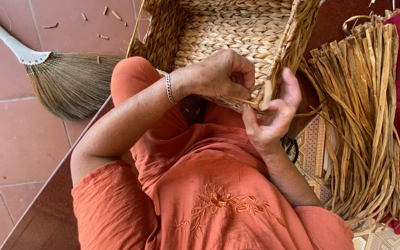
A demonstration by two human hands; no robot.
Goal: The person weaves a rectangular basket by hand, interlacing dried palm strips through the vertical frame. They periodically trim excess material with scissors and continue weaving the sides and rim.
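Left hand point(223, 74) pinches a thin straw strand point(251, 100) at the woven basket point(228, 32) rim — right hand point(269, 115) presses fingers there; dried straw bundle point(362, 115) beside.

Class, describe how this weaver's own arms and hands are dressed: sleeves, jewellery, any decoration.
Both arms are bare from short orange sleeves of a crinkled top with floral embroidery. The left hand has a silver chain bracelet at its wrist; the right hand wears nothing visible.

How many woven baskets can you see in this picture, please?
1. The woven basket rests on the person's lap at top centre, with the left hand and right hand working its near rim. Others may lie out of view.
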